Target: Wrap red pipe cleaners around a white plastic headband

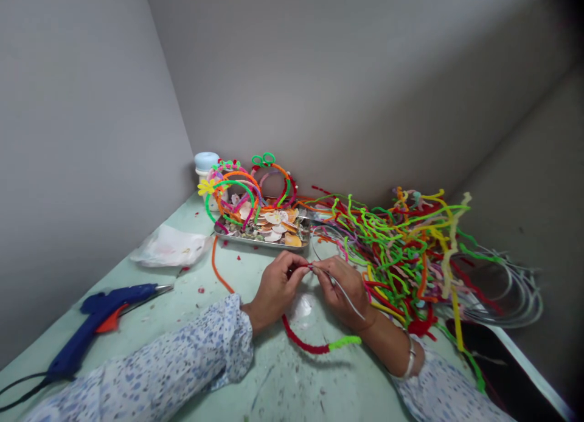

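Note:
Between my hands is a thin headband, partly covered in red pipe cleaner with a bright green stretch at its lower end. My left hand pinches the red part between thumb and fingers. Close against it, my right hand is closed on the same band at the spot where the red wrapping meets the bare grey strip. That strip runs back across my right fingers. The fingertips hide the exact place where the pipe cleaner winds round the band.
Behind my hands, a metal tray holds shells, with pipe-cleaner headbands resting on it. A white jar stands behind. Pipe cleaners pile at right beside bare hoops. A blue glue gun and plastic bag lie left.

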Demonstrator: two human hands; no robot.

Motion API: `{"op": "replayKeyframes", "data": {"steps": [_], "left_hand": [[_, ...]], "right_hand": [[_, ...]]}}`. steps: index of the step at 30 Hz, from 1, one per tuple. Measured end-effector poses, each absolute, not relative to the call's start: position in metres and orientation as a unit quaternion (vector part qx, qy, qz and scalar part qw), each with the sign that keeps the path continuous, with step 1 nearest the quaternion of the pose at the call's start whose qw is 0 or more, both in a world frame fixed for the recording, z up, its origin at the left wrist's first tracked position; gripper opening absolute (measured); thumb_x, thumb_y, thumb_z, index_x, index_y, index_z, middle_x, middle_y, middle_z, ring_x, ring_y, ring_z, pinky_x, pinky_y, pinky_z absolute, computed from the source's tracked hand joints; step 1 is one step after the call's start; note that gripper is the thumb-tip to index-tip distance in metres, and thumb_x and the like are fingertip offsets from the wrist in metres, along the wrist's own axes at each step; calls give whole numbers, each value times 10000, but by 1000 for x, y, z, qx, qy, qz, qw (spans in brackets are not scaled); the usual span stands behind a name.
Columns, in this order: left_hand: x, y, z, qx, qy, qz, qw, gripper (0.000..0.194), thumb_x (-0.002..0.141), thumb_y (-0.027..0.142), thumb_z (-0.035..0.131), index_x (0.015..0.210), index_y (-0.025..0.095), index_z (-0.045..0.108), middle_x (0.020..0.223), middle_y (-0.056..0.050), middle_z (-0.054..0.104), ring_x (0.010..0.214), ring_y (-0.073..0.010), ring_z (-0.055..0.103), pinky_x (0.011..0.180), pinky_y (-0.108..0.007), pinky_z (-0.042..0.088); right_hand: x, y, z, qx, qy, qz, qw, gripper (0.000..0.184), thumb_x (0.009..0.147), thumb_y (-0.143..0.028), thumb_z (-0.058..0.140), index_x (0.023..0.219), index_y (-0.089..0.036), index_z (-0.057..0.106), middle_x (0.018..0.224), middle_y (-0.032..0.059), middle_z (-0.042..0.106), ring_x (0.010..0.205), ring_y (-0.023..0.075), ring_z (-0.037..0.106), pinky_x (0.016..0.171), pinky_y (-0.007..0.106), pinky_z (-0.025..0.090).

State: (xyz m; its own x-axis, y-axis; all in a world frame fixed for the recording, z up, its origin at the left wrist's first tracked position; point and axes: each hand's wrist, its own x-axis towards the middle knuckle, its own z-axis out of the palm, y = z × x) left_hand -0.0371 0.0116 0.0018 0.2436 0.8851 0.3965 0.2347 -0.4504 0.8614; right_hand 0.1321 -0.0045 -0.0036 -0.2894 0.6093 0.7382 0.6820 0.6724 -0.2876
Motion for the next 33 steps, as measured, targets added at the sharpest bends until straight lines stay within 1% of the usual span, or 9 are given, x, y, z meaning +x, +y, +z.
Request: {"op": "replayKeyframes", "data": {"steps": [7, 15, 22, 25, 30, 33], "left_hand": [[-38, 11, 7, 731, 389, 450, 335, 158, 883, 267, 489, 858, 181, 620, 847, -25, 584, 807, -148, 553, 736, -256, 421], [-40, 14, 5, 745, 374, 421, 358, 158, 889, 264, 463, 848, 177, 589, 836, -21, 572, 799, -152, 539, 741, -260, 414], [-39, 15, 6, 697, 359, 411, 465, 151, 873, 295, 479, 881, 170, 564, 824, -9, 575, 784, -144, 517, 722, -245, 413], [-39, 16, 5, 682, 359, 406, 491, 174, 872, 310, 476, 872, 167, 575, 787, 0, 565, 747, -136, 496, 692, -235, 398], [-40, 19, 1, 651, 359, 401, 534, 190, 859, 333, 492, 805, 165, 562, 653, 33, 479, 604, -108, 416, 589, -223, 349], [-39, 20, 0, 636, 352, 399, 559, 195, 846, 339, 510, 781, 159, 551, 617, 42, 441, 571, -99, 380, 559, -222, 321]], "right_hand": [[132, -5, -3, -406, -806, -34, 430, 127, 897, -144, 488, 953, -192, 592, 807, 55, 646, 757, 187, 580, 679, 323, 466], [132, -4, -6, -400, -806, -18, 435, 123, 893, -151, 498, 952, -189, 599, 804, 59, 652, 762, 192, 585, 694, 337, 469], [132, -3, -5, -400, -797, 1, 452, 123, 897, -170, 503, 967, -198, 600, 819, 56, 656, 775, 189, 598, 704, 335, 479], [133, -2, -5, -407, -788, 7, 461, 117, 901, -185, 499, 953, -205, 603, 816, 53, 655, 775, 188, 606, 699, 332, 485], [133, -2, -6, -407, -792, 15, 454, 120, 901, -171, 497, 957, -202, 598, 830, 55, 658, 783, 185, 609, 707, 328, 488], [133, -1, -6, -408, -795, 17, 449, 124, 902, -171, 494, 958, -199, 601, 835, 58, 658, 788, 187, 609, 711, 330, 487]]}}
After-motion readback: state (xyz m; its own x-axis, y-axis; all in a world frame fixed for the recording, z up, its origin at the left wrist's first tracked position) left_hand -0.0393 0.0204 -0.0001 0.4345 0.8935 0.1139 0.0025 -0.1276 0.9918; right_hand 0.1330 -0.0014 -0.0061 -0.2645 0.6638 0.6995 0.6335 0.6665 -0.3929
